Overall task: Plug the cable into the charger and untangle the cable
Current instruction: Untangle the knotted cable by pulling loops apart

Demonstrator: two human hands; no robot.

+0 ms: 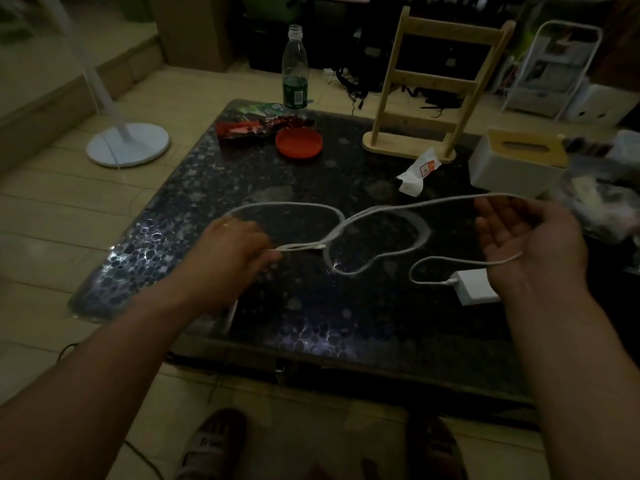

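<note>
A white cable (375, 209) loops across the dark speckled table (311, 313). One end is plugged into the white charger (474, 285), which lies on the table below my right hand. My left hand (232, 251) pinches a stretch of cable near its free plug, just above the table's middle left. My right hand (530, 237) is palm up with fingers loosely curled; the cable drapes over its fingers and across the heel of the palm. The cable crosses itself near the table's centre.
At the back of the table stand a plastic bottle (295, 69), a red lid (299, 142), snack wrappers (256, 124), a wooden rack (433, 88), a crumpled white packet (419, 173) and a white tissue box (512, 164). A lamp base (128, 143) sits on the floor at left.
</note>
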